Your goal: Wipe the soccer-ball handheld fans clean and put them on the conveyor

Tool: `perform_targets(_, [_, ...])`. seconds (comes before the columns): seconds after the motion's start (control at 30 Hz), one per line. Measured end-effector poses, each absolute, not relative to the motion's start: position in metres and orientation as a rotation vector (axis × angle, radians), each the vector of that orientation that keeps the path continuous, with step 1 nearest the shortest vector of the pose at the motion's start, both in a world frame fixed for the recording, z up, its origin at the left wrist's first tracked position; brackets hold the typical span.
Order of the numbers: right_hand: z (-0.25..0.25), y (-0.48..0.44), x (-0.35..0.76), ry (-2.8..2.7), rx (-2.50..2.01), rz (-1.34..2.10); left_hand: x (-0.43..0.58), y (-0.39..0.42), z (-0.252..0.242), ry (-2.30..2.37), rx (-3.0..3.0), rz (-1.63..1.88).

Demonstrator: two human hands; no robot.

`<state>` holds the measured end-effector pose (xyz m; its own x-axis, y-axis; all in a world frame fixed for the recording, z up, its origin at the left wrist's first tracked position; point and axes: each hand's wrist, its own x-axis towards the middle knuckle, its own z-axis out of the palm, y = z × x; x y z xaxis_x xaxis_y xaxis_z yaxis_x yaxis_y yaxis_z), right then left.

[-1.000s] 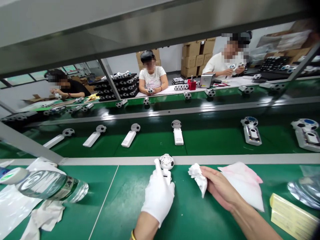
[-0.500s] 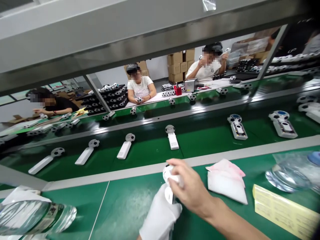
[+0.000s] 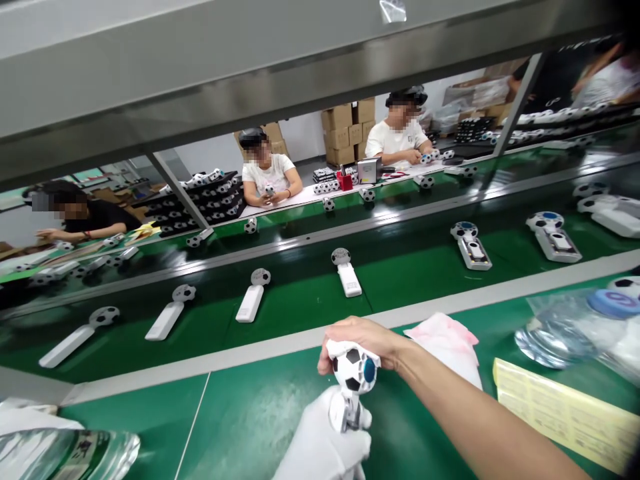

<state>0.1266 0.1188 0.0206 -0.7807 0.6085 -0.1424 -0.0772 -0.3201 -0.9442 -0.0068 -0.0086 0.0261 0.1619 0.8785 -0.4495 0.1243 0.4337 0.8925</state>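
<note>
My left hand [image 3: 320, 443], in a white glove, grips the white handle of a small hand-held fan [image 3: 353, 380] and holds it upright. The fan's head is patterned like a football, with a blue centre cap. My bare right hand [image 3: 363, 337] is closed over the top of that head, pressing a crumpled white tissue [image 3: 345, 349] against it. Both hands are above the green work surface [image 3: 240, 413] in front of me.
A pink-and-white cloth [image 3: 445, 340] lies right of my hands, then a yellow pad [image 3: 560, 417] and a plastic bag [image 3: 565, 330]. A clear bottle [image 3: 70, 453] lies at the lower left. Several fans [image 3: 253, 297] ride the conveyor beyond; co-workers [image 3: 267, 175] sit opposite.
My right hand brought the tissue onto the fan's head. The left hand lifted and turned the fan so its football face with the blue cap shows. The view has shifted right.
</note>
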Motion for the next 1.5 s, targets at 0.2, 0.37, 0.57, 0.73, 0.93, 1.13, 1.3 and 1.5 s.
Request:
perform_targets(0.2, [-0.004,0.099,0.112,-0.776,-0.591,2.065,0.000,-0.005,0.018,1.113,0.692,0.753])
perform_targets(0.37, [-0.003,0.074,0.101,-1.287,-0.750,1.296,-0.014,0.002,0.002,0.901,0.275,0.801])
perform_targets(0.57, [-0.004,0.086,0.105,-1.261,-0.845,1.536,-0.012,0.006,0.010,0.800,0.059,0.842])
perform_targets(0.73, [-0.015,0.103,0.104,-0.532,-0.593,2.195,-0.011,0.011,0.011,0.667,0.021,0.857])
perform_targets(0.93, [-0.039,0.104,0.097,-0.179,-0.711,2.008,-0.026,0.024,0.004,0.563,0.111,0.735])
perform_targets(1.13, [-0.050,0.111,0.115,-0.125,-0.731,1.834,-0.012,0.085,0.010,1.283,0.829,0.844])
perform_targets(1.3, [-0.057,0.110,0.117,-0.077,-0.592,2.010,-0.009,0.169,-0.004,1.704,1.201,0.952])
perform_targets(1.5, [-0.061,0.109,0.112,-0.054,-0.563,2.077,-0.051,0.212,0.001,2.181,1.574,0.944])
